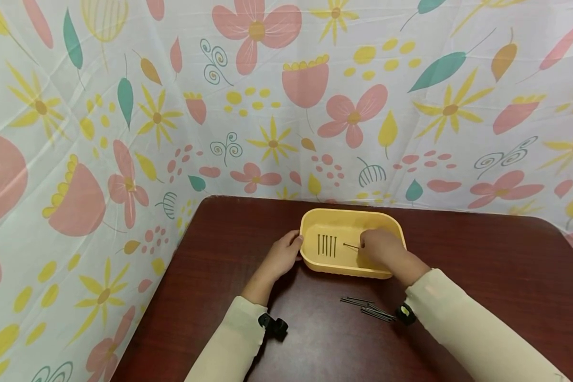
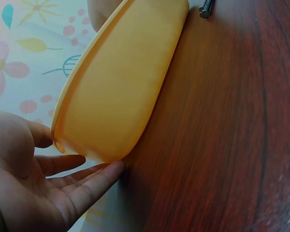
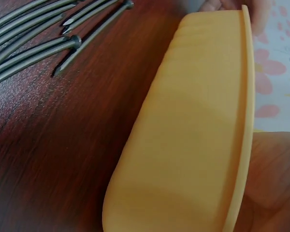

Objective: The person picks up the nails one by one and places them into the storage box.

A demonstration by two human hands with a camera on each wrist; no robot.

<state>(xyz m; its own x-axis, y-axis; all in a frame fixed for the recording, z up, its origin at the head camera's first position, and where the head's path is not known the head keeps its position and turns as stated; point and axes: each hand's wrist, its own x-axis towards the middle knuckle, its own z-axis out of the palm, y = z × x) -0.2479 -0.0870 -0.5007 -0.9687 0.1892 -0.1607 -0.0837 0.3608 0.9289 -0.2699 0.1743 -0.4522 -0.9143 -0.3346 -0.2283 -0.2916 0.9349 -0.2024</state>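
Yellow tray (image 1: 348,270) on a dark red-brown counter (image 1: 239,233), bit of a nail-sorting look to it. At the tray's left end is the left grip (image 1: 281,253), thumb at the rim and fingers against the outside wall, so I'd say it's lightly holding the tray. Inside the tray, left half, there's a row of five nails (image 1: 327,245), side by side with gaps, each running across the tray's short way. Around the tray's middle is the odd one out: a single nail (image 1: 350,245), head to the left, long axis roughly along the tray's length, so pretty much crosswise to the row. That angle is the bit that matters imo. Outside the tray's near wall, toward its right half, a loose pile (image 1: 378,315) lies on the counter. Last, in the tray's right half, is the right grip (image 1: 381,246): fingers curled, the single nail sticking out leftward toward the row. Looks pinched away from its head, though the fingertips are hidden. Easily the nearer hand; the left one's past the row.
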